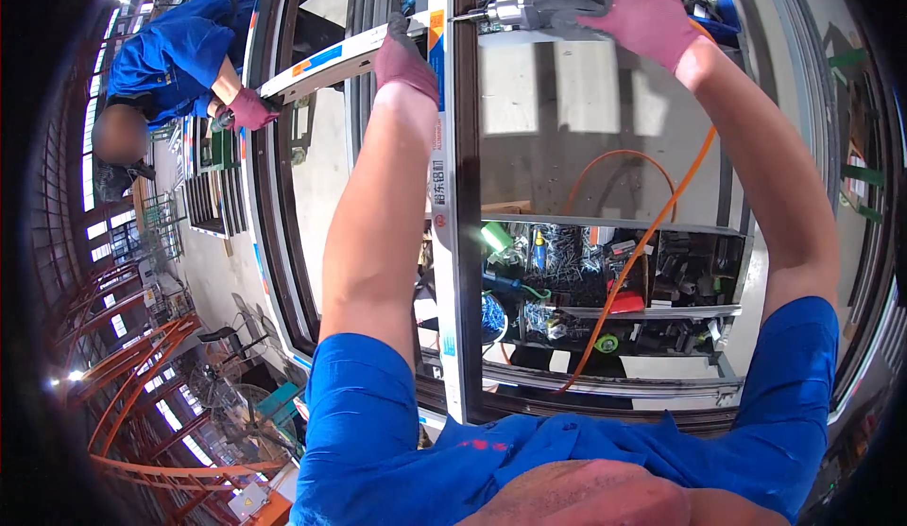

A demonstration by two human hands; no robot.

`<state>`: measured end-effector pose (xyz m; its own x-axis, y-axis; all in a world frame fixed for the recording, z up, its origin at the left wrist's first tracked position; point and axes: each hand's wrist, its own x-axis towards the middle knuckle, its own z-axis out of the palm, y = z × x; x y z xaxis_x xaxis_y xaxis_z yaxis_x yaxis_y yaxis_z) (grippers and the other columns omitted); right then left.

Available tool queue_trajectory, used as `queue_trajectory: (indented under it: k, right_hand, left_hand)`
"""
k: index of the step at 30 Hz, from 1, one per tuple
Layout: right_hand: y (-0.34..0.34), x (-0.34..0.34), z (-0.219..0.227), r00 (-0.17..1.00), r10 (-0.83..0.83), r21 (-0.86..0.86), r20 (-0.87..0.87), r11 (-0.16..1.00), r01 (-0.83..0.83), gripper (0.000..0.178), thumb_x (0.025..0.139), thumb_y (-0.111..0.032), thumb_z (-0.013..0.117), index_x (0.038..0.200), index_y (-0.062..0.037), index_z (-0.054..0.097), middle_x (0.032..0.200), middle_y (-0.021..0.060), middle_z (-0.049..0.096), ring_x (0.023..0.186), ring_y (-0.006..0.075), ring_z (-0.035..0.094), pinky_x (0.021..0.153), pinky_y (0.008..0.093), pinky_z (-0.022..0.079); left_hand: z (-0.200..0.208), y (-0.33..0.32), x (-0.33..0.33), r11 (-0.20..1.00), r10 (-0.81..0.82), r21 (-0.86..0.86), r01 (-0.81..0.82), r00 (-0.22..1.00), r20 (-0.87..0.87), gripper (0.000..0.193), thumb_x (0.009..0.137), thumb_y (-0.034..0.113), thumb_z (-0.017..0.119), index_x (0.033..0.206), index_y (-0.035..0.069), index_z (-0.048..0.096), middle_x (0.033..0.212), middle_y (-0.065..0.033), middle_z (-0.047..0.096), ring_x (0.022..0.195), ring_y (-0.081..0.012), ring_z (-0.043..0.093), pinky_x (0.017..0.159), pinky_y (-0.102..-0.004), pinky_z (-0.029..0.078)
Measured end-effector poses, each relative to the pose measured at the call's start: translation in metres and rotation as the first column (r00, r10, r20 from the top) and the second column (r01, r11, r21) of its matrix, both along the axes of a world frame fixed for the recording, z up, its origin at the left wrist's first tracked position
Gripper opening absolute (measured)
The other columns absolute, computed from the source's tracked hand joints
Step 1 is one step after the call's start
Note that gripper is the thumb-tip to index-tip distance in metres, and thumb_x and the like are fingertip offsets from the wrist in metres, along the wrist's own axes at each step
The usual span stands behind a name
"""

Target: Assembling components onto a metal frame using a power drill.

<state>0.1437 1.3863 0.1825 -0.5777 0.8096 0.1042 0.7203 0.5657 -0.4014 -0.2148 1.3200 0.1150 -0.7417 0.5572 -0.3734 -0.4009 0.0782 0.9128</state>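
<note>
My right hand (647, 17), in a pink and grey work glove, is closed around a silver and dark power screwdriver (515, 10). Its thin bit points left and meets the dark side of a long frame bar (463, 176), which has a white printed face. On the bar's other side my left hand (406, 63), gloved alike, grips the end of a white crossbar (335, 59) where it meets the long bar. An orange air hose (652, 233) hangs down past my right forearm.
A co-worker in blue (179, 49) stands at the left, a gloved hand (251, 110) at the crossbar's other end. Below the frame opening lies a parts tray (680, 311) with screws and fittings. A blue bin (723, 6) stands at the far right, beside dark frame rails (803, 63).
</note>
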Motion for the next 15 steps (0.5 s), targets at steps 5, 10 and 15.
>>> queue_trajectory:
  k: [5, 10, 15]
  right_hand:
    - [0.014, 0.044, -0.058, 0.991, -0.09, 0.083, 0.1, 0.993, 0.082, 0.063, 0.098, -0.063, 0.073, 0.133, -0.0113, 0.076, 0.131, 0.0208, 0.075, 0.122, 0.0406, 0.071, 0.101, 0.0484, 0.058]
    - [-0.012, 0.042, -0.05, 0.923, -0.114, -0.293, -0.368, 0.956, 0.002, 0.054, 0.099, -0.053, 0.078, 0.131, -0.0092, 0.077, 0.124, 0.0217, 0.077, 0.116, 0.0416, 0.073, 0.102, 0.0459, 0.058]
    - [-0.025, 0.03, -0.035, 0.971, -0.172, -0.168, -0.165, 0.975, 0.144, 0.059, 0.095, -0.055, 0.082, 0.129, -0.0069, 0.078, 0.12, 0.0226, 0.079, 0.115, 0.0424, 0.074, 0.1, 0.0448, 0.06]
  left_hand:
    - [0.04, -0.016, 0.054, 0.964, 0.249, 0.072, -0.254, 0.966, 0.075, 0.074, 0.104, 0.049, 0.076, 0.152, -0.005, 0.059, 0.144, -0.0178, 0.069, 0.124, -0.0311, 0.068, 0.113, -0.0458, 0.05]
    - [0.025, -0.043, 0.024, 0.832, 0.266, 0.488, -0.265, 0.961, 0.07, 0.048, 0.115, 0.029, 0.052, 0.156, 0.002, 0.054, 0.153, -0.0208, 0.064, 0.131, -0.0324, 0.067, 0.117, -0.0467, 0.05]
    - [0.063, -0.042, 0.079, 0.826, 0.029, 0.558, 0.083, 0.982, -0.189, 0.032, 0.116, 0.01, 0.053, 0.143, -0.001, 0.062, 0.117, -0.0131, 0.076, 0.098, -0.0199, 0.073, 0.094, -0.0345, 0.06]
